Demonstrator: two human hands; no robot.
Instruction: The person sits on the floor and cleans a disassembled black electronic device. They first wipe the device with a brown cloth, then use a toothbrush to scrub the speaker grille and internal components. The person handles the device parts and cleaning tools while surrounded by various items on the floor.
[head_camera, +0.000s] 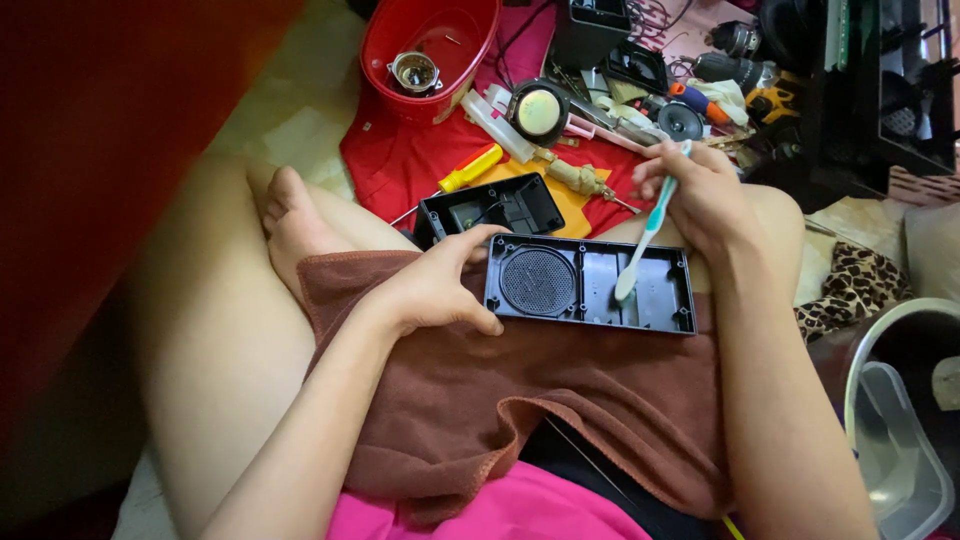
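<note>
A black rectangular plastic speaker shell (660, 290) with a round mesh grille lies on a brown towel (560, 390) across my lap. My left hand (435, 285) grips the shell's left end, thumb under its lower corner. My right hand (700, 190) holds a teal and white toothbrush (645, 235), its bristle head resting inside the shell to the right of the grille. A second black shell half (490, 208) lies on the floor just beyond my left hand.
On a red cloth (400, 160) ahead lie a yellow-handled screwdriver (470, 168), a round speaker driver (540, 110), a red basin (430, 50) holding a small part, and several tools. A clear plastic container (900, 450) sits at the right, with a leopard-print fabric (855, 285) behind it.
</note>
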